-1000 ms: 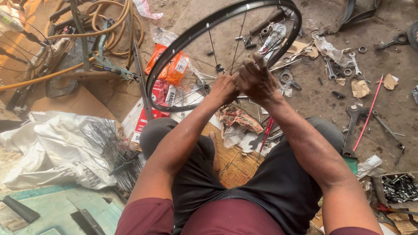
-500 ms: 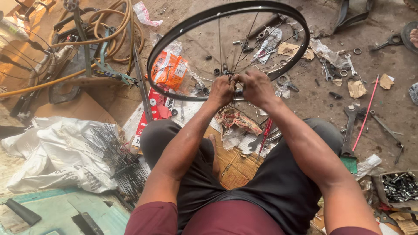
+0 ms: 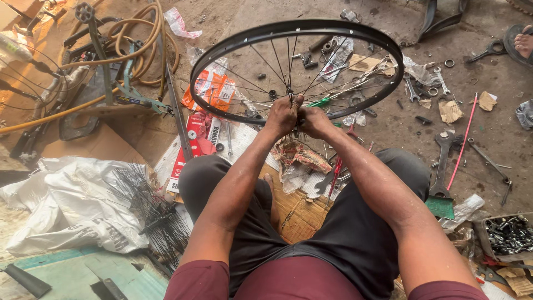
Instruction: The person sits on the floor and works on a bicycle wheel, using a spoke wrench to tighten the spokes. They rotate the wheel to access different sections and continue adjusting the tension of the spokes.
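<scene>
Head view: bicycle wheel (image 3: 222, 66) held upright over the floor (image 3: 488, 139), in front of the knees.

Left hand (image 3: 282, 115) and right hand (image 3: 314, 121) are pressed close together at the hub, fingers curled and pinching the spokes (image 3: 261, 58) there. The rim is judged light and stiff, the thin spokes springy and easily bent; hold is best taken at rim or hub. Loose spoke bundle (image 3: 150, 208), spanners (image 3: 441, 166) and orange hose (image 3: 133, 47) are scattered around.

Glossy black metal wheel rim (image 3: 222, 54) with thin bright steel spokes (image 3: 266, 61); at 3 o'clock, dull grey metal wrenches (image 3: 441, 161) on rough, dusty concrete floor (image 3: 388, 133); at 7 o'clock, crumpled white woven-plastic sack (image 3: 61, 205).
</scene>
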